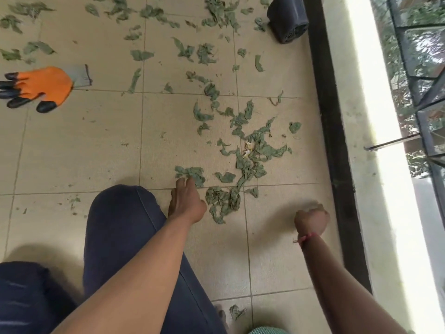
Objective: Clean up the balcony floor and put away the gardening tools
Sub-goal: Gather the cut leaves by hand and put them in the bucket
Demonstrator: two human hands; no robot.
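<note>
- Left hand (186, 203): grip loosely open, fingertips touching a leaf scrap (190, 173) on the floor (84, 141).
- Right hand (312, 219): fisted; contents cannot be told.
- Orange glove (41, 86) lies well apart.

Leaves (250, 150) lie across the floor (72, 145), a glove (41, 86) far left, a pot (287, 19) beside the far right ledge (356, 116).

Orange glove (38, 86) fingertips and black pot (287, 19) top cut off by frame edges, right hand (312, 219) fingers curled out of sight.

One head-worn view looks steeply down, close over the tiled floor (84, 145) beside the balcony edge
</note>
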